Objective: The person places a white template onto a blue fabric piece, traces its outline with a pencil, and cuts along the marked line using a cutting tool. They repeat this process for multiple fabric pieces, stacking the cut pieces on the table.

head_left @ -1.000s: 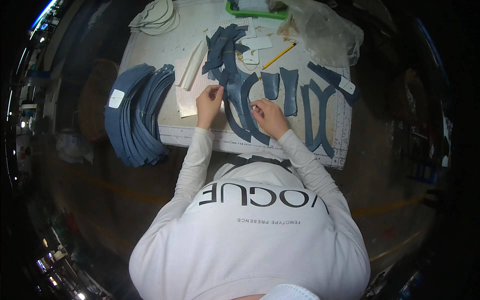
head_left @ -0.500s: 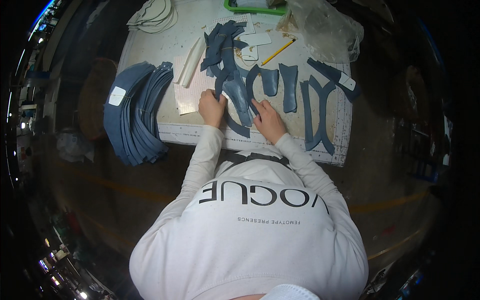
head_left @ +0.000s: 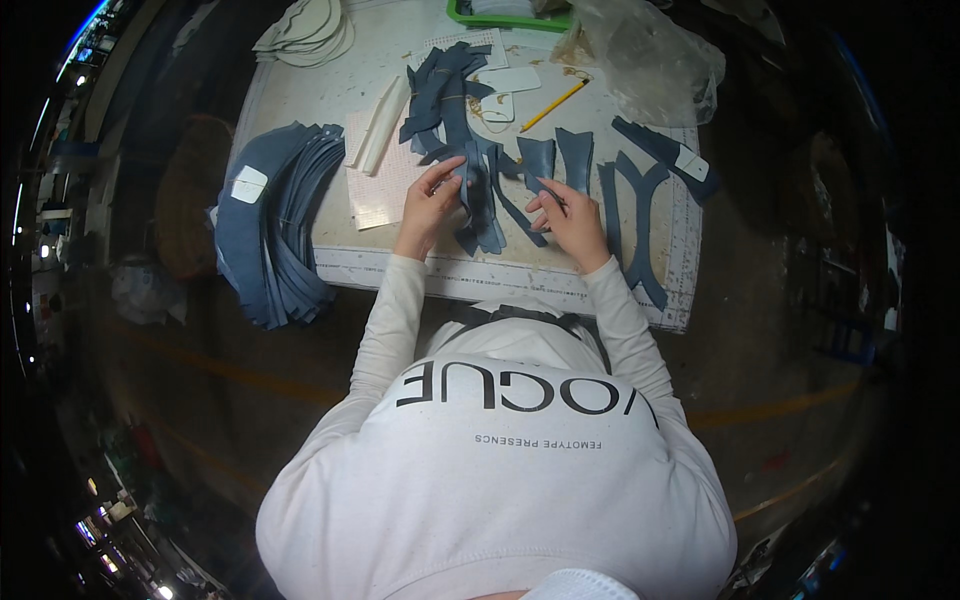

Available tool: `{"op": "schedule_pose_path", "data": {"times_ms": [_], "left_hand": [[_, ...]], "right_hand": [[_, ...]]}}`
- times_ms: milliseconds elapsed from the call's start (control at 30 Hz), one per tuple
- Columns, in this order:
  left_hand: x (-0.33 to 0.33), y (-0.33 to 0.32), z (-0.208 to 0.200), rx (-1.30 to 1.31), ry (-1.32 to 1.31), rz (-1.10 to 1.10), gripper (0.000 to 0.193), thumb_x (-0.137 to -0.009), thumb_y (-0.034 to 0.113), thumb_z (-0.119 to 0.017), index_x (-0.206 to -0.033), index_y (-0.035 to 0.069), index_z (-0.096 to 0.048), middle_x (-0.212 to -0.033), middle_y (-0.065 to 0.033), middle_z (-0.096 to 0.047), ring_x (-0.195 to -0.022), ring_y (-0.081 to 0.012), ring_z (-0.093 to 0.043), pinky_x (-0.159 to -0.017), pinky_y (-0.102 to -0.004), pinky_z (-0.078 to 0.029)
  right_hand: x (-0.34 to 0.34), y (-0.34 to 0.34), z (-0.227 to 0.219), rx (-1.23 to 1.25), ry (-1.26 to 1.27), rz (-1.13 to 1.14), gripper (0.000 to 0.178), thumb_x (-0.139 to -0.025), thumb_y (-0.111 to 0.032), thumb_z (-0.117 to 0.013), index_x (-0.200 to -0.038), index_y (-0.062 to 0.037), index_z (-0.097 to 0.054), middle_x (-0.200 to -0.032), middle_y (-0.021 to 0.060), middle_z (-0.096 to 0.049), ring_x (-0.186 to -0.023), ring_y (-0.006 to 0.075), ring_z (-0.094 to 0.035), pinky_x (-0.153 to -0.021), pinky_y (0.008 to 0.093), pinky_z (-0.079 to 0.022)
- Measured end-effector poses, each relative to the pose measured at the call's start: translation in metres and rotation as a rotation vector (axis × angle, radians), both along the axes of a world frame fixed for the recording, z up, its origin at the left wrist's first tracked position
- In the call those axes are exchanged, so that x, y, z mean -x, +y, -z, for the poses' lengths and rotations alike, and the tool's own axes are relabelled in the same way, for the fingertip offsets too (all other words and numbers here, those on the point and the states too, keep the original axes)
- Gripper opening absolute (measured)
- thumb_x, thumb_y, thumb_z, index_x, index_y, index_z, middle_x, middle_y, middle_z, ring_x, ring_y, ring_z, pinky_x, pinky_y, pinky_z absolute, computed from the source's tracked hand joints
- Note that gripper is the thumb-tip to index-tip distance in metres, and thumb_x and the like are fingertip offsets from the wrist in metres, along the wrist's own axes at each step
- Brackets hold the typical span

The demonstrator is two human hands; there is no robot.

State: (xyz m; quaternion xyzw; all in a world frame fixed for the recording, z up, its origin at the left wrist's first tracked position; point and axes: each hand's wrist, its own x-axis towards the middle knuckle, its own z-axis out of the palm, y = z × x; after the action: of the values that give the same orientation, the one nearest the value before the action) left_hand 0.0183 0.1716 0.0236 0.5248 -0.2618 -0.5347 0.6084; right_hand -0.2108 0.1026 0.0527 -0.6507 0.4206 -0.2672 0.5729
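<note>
Two bare hands, seen from my remote head view, among cut dark-blue pieces on a table.
My left hand (head_left: pixel 430 208) pinches the edge of a dark-blue strip (head_left: pixel 477 205) between thumb and fingertips, near the front of the table (head_left: pixel 400 256); my right hand (head_left: pixel 572 222) has bent fingers beside a wedge-shaped piece (head_left: pixel 537 155), and I cannot tell whether it grips anything. A thin curved strip (head_left: pixel 520 212) lies between the hands. Beyond them I note a tied bundle (head_left: pixel 437 100) and a yellow pencil (head_left: pixel 553 106); at left, a thick blue stack (head_left: pixel 275 225); at right, a forked piece (head_left: pixel 641 215).
</note>
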Motion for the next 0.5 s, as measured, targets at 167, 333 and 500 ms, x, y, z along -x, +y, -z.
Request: {"op": "schedule_pose_path", "data": {"times_ms": [167,333,500], "left_hand": [[0.002,0.002,-0.016,-0.023,-0.029,0.064,0.037,-0.087,0.001,-0.061,-0.123,0.002,-0.057,-0.111,-0.0055,-0.063,-0.094,-0.0107,-0.062,-0.077,-0.0177,-0.049],[-0.003,0.012,-0.034,0.027,-0.114,0.042,0.041,-0.086,-0.002,-0.059,-0.126,-0.002,-0.053,-0.113,-0.0131,-0.062,-0.090,-0.0158,-0.066,-0.079,-0.0194,-0.050],[-0.006,0.017,-0.039,0.078,-0.152,-0.069,0.048,-0.086,-0.003,-0.061,-0.131,-0.002,-0.046,-0.090,-0.0073,-0.066,-0.091,-0.0137,-0.065,-0.064,-0.0144,-0.041]], "right_hand": [[-0.010,-0.016,-0.037,-0.526,-0.399,-0.099,0.040,-0.097,-0.017,-0.044,-0.133,0.0016,-0.043,-0.108,0.0128,-0.064,-0.080,0.0112,-0.062,-0.063,0.0181,-0.046],[-0.032,-0.024,-0.059,-0.556,-0.588,-0.146,0.039,-0.099,-0.016,-0.041,-0.136,-0.0048,-0.042,-0.118,0.0115,-0.060,-0.091,0.0118,-0.060,-0.071,0.0181,-0.047],[-0.034,-0.002,-0.040,-0.663,-0.852,-0.120,0.042,-0.100,-0.014,-0.035,-0.141,-0.0074,-0.034,-0.130,0.0133,-0.052,-0.100,0.0165,-0.060,-0.081,0.0216,-0.049]]}}
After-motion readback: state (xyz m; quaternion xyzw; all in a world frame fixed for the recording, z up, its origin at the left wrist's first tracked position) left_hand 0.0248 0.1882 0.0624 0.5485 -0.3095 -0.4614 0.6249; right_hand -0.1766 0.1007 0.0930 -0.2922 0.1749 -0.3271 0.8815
